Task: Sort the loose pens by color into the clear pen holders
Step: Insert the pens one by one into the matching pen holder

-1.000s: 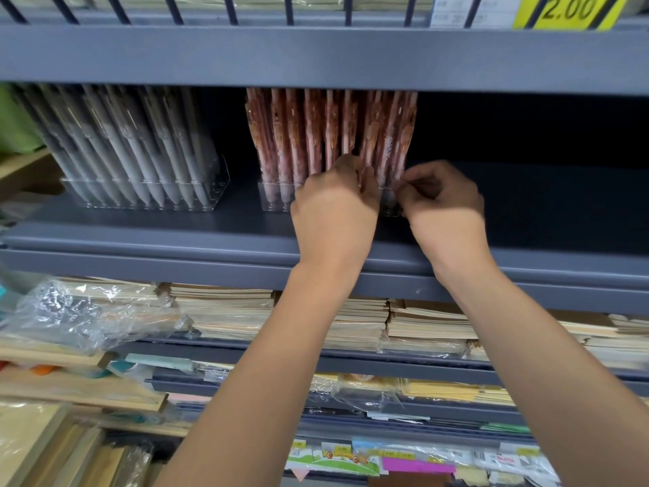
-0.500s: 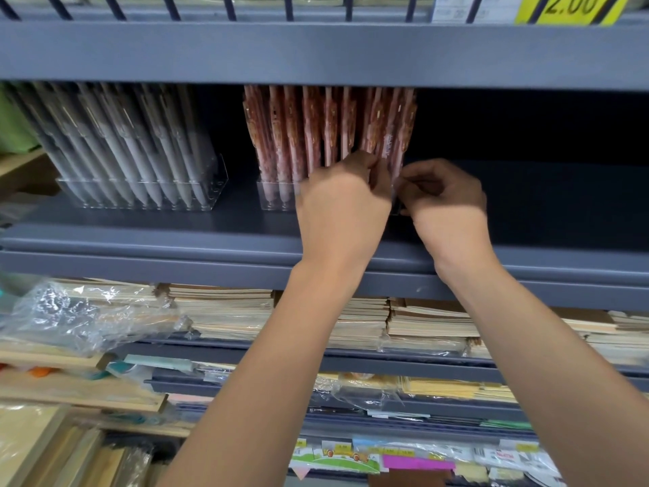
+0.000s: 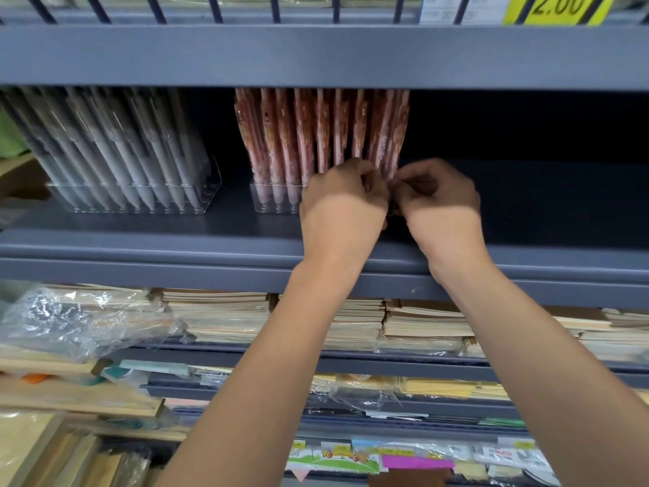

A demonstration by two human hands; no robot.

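A row of pink patterned pens (image 3: 309, 135) stands in a clear holder (image 3: 267, 200) on the grey shelf (image 3: 175, 237). My left hand (image 3: 342, 202) and my right hand (image 3: 439, 202) meet at the right end of that row, fingers curled and pinching the lower ends of the rightmost pink pens. The hands hide the holder's right half and the pen tips there. To the left, a second clear holder (image 3: 207, 191) carries a slanted row of grey-white pens (image 3: 116, 149).
The shelf space right of the pink pens (image 3: 544, 191) is dark. The upper shelf's edge (image 3: 316, 58) hangs low over the pens, with a yellow price tag (image 3: 558, 8). Stacked notebooks (image 3: 217, 314) and plastic-wrapped stock (image 3: 77, 318) fill the shelves below.
Both hands have stayed at the right end of the pink row; the right hand has moved slightly left until its fingers meet the left hand's.
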